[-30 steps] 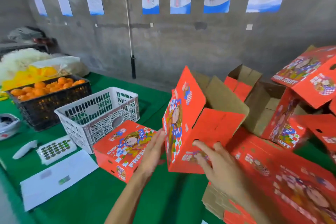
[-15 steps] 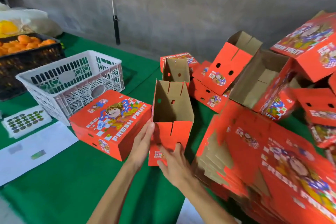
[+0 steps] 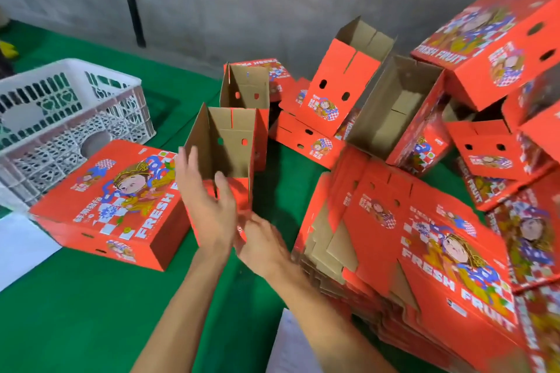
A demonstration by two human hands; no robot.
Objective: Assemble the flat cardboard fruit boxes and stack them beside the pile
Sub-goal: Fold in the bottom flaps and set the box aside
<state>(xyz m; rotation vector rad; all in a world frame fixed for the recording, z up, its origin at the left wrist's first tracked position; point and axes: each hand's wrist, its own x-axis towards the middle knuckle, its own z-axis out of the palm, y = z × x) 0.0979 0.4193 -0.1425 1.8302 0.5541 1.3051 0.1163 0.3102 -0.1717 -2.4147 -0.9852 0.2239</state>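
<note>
An open box [image 3: 225,142] stands on end mid-table, brown inside facing the person. The left hand [image 3: 206,206] lies against its near left wall, fingers [image 3: 188,166] straight and spread up the edge. The right hand [image 3: 260,244] is at the box's lower flap; whether its fingers grip cannot be told. The flat pile [image 3: 424,251] lies just right; a closed box [image 3: 112,203] sits left.

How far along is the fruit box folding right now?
Early to midway. Done: one closed box lies on the green table, and folded boxes are heaped at the back right. In hand: the left hand and right hand work the near flaps of an open box standing on end. Left: a thick stack of flat boxes, and neat stacking.
</note>
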